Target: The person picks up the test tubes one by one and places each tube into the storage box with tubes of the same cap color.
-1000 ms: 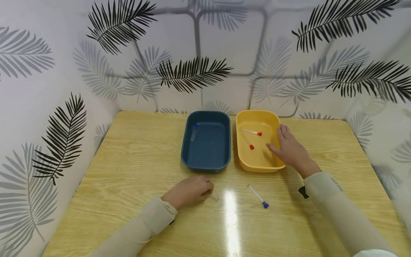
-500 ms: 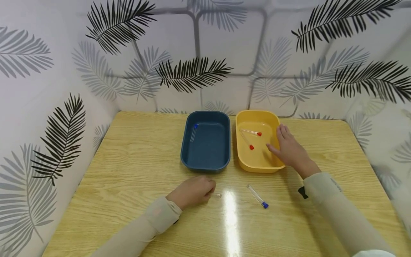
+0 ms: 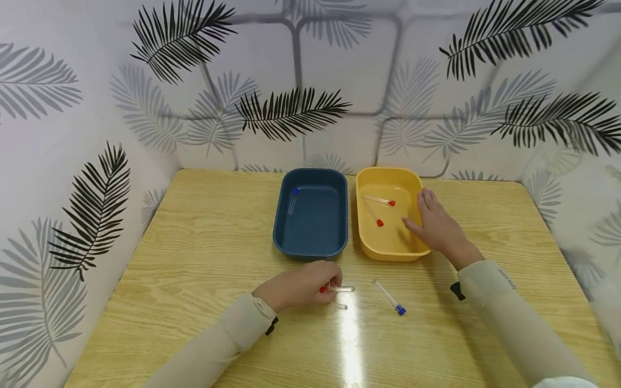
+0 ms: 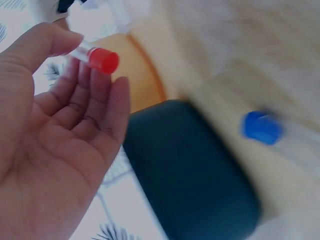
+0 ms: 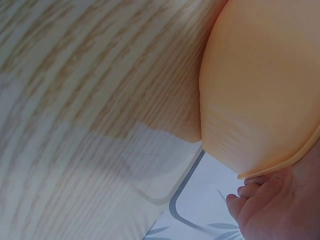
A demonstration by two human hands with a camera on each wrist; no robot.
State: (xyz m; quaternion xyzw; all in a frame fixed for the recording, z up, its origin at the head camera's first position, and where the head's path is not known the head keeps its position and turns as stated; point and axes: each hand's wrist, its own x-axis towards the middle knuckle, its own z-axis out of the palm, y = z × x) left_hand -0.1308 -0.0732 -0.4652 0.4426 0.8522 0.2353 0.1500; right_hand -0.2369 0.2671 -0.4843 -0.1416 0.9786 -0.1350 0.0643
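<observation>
On my feed, the left hand point(image 3: 308, 283) pinches a clear, slim red-capped tube point(image 3: 345, 289) between thumb and fingers, just off the near edge of the dark blue plastic bin point(image 3: 312, 229), which stands toward the desk's point(image 3: 218, 215) far edge. I see the right hand point(image 3: 439, 226) with fingers straight and thumb apart at the yellow plastic bin's point(image 3: 395, 245) right rim. A clear blue-capped tube point(image 3: 388, 296) lies nearer me. Another clear tube point(image 3: 342, 306) pokes from beneath the left hand, its cap hidden overhead.
</observation>
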